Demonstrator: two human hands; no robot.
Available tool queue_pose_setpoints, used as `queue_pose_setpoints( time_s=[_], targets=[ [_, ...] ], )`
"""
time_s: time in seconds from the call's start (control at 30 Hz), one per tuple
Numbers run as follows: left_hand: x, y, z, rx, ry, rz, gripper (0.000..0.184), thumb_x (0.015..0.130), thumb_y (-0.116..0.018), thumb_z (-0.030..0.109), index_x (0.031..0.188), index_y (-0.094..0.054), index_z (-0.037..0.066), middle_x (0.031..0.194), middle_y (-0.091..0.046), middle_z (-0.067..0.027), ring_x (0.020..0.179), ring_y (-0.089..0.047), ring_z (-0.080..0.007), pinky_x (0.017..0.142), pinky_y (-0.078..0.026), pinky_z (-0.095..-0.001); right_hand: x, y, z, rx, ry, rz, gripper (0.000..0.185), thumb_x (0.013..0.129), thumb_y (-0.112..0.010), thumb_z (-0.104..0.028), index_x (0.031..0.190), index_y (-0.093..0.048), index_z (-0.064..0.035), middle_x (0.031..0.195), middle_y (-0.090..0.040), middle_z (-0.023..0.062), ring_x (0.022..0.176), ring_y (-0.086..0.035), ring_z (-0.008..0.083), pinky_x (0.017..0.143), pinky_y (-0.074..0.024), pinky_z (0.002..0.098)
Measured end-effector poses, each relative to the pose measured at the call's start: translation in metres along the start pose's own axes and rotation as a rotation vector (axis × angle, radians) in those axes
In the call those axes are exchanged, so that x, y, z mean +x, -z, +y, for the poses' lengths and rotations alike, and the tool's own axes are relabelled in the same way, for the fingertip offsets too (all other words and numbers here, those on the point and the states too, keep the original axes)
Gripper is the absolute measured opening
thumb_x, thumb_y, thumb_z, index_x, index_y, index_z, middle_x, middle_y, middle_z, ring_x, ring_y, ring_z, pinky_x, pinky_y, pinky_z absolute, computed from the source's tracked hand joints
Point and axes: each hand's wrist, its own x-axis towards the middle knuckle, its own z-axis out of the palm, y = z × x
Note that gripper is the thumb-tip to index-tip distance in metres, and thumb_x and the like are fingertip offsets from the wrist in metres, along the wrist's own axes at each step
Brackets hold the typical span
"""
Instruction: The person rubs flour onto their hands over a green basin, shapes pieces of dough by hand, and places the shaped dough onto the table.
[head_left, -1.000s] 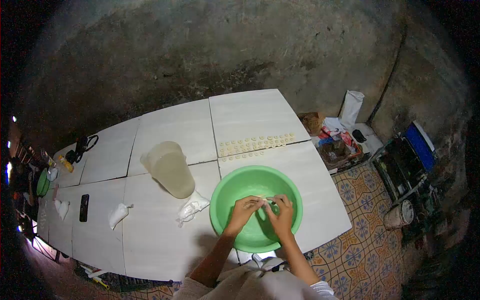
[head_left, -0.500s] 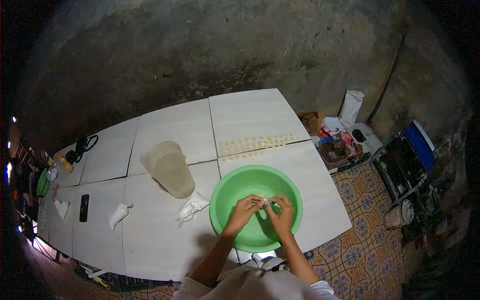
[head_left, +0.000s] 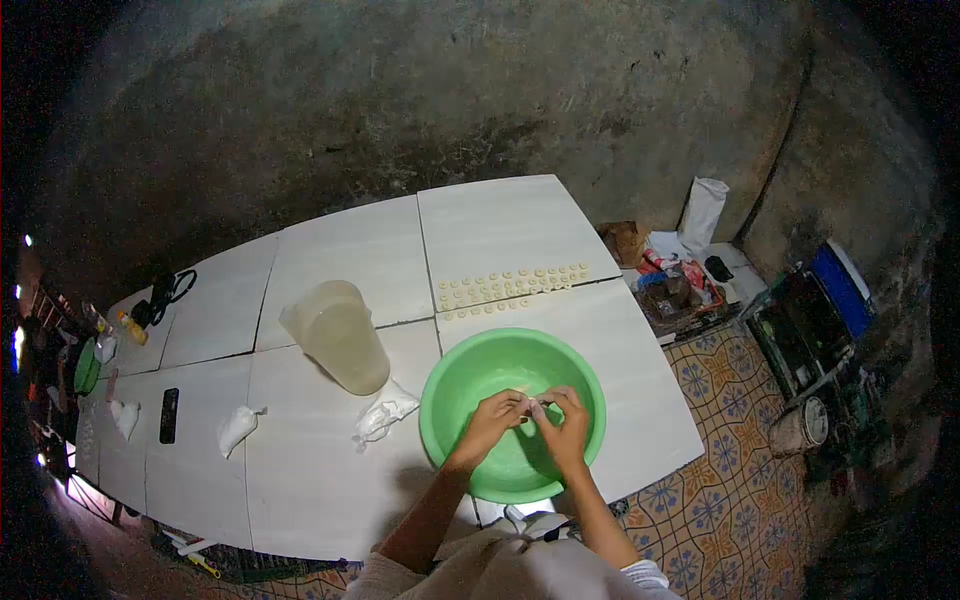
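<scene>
Both my hands meet over a large green basin (head_left: pixel 455 385) at the table's near side. The fingertips of my left hand (head_left: pixel 490 422) and my right hand (head_left: pixel 563 430) pinch together around a small whitish piece of dough (head_left: pixel 529 403), mostly covered by the fingers. Beyond the basin, small pale dough pieces (head_left: pixel 490 293) lie in rows on the white tabletop, many with a dent in the middle. What lies at the bottom of the basin is hard to make out.
Left of the basin stand a cloudy plastic pitcher (head_left: pixel 345 345) and a bag of white powder (head_left: pixel 383 415). Further left lie another white bag (head_left: pixel 238 430) and a phone (head_left: pixel 169 416). A cluttered box (head_left: pixel 680 295) sits beyond the table's right edge, before the wall.
My fingers have shifted slightly around the dough piece, and less of it shows. Both hands stay over the basin. The objects on the table have not moved.
</scene>
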Motion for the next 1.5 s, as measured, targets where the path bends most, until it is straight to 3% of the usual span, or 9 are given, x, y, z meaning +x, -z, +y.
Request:
queue_pose_setpoints(
  time_s=[0.23,0.9,1.2,1.37,1.5],
  targets=[
    [-0.003,-0.002,0.005,-0.043,0.022,-0.026,0.023,0.096,-0.061,0.022,0.108,-0.060,0.003,0.104,-0.064,-0.0043,0.101,-0.060,-0.0126,0.086,-0.048,-0.0266,0.000,0.001,-0.004,0.074,-0.030,0.045,0.009,0.081,-0.067,-0.004,0.088,-0.068,0.0007,0.089,-0.062,0.0140,0.082,-0.061,0.0263,0.074,-0.0477,0.0354],
    [-0.001,0.001,-0.001,-0.087,-0.018,-0.030,0.022,0.097,-0.059,0.021,0.112,-0.058,0.005,0.105,-0.063,-0.0034,0.101,-0.060,-0.0119,0.087,-0.048,-0.0264,0.000,-0.001,0.005,0.083,-0.001,0.038,0.016,0.077,-0.072,-0.009,0.090,-0.068,0.0007,0.091,-0.062,0.0146,0.085,-0.062,0.0291,0.076,-0.0474,0.0355],
    [-0.002,0.000,0.000,-0.092,-0.029,-0.028,0.024,0.098,-0.058,0.021,0.112,-0.058,0.002,0.104,-0.064,-0.0060,0.101,-0.061,-0.0135,0.087,-0.049,-0.0267,0.001,0.000,0.000,0.059,-0.018,0.034,0.012,0.080,-0.069,-0.007,0.090,-0.070,-0.0001,0.088,-0.064,0.0123,0.083,-0.061,0.0232,0.075,-0.0462,0.0318],
    [-0.004,-0.003,0.006,-0.103,-0.006,-0.028,0.024,0.098,-0.058,0.022,0.111,-0.057,0.002,0.106,-0.063,-0.0066,0.101,-0.061,-0.0135,0.088,-0.049,-0.0275,0.001,0.002,0.000,0.108,-0.076,0.054,0.013,0.080,-0.068,-0.006,0.090,-0.068,0.0016,0.090,-0.063,0.0142,0.082,-0.062,0.0265,0.076,-0.0480,0.0348],
    [-0.002,-0.002,0.003,-0.058,0.011,0.010,0.025,0.098,-0.058,0.023,0.112,-0.057,0.002,0.107,-0.063,-0.0071,0.101,-0.061,-0.0142,0.089,-0.049,-0.0283,0.001,0.000,-0.002,0.095,0.007,0.006,0.014,0.079,-0.072,-0.008,0.089,-0.069,0.0007,0.088,-0.062,0.0137,0.080,-0.062,0.0246,0.074,-0.0476,0.0339]
  ],
)
